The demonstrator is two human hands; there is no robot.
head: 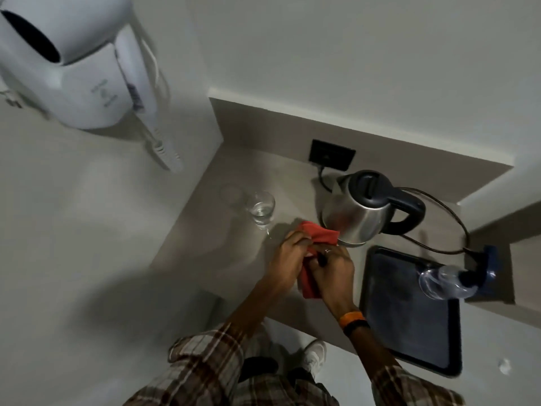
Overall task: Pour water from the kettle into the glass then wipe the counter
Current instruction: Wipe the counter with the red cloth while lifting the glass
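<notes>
A steel kettle point(361, 213) with a black lid and handle stands on its base on the grey counter point(222, 230). To its left a clear stemmed glass point(260, 210) holds some water. A red cloth point(317, 234) is bunched just in front of the kettle, above the counter. My left hand point(288, 259) and my right hand point(332, 269) both grip this cloth, close together. Part of the cloth hangs down between my palms.
A black tray point(409, 315) lies to the right with a clear glass point(442, 281) lying at its far corner. The kettle's cord point(450, 212) loops to a wall socket point(332, 155). A white wall-mounted hair dryer point(76, 68) hangs at the upper left.
</notes>
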